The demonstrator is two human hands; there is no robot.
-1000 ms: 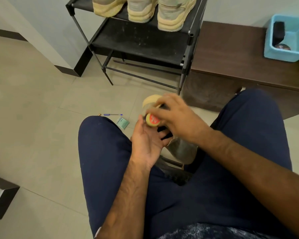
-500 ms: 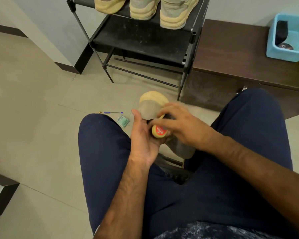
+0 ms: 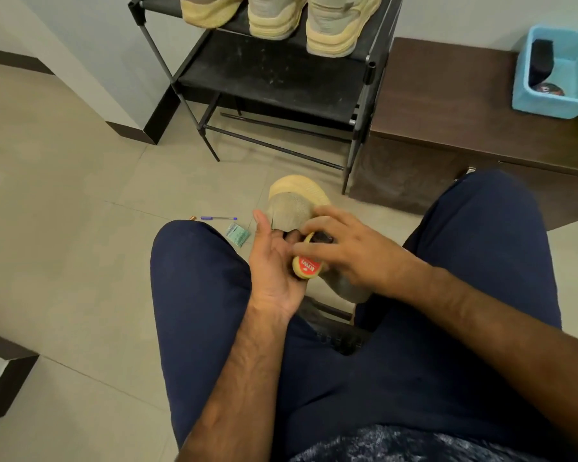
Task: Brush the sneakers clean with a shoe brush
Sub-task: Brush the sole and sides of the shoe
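Brush (image 3: 309,266) slid nearer, right hand (image 3: 351,255) over sneaker (image 3: 291,208), pen (image 3: 218,218) by left knee (image 3: 194,251).

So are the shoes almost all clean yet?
Not yet. Three sneakers sit on the rack; I can't tell if they're brushed. Right now the left hand holds one sneaker and the right hand grips the brush against it. That shoe needs finishing.
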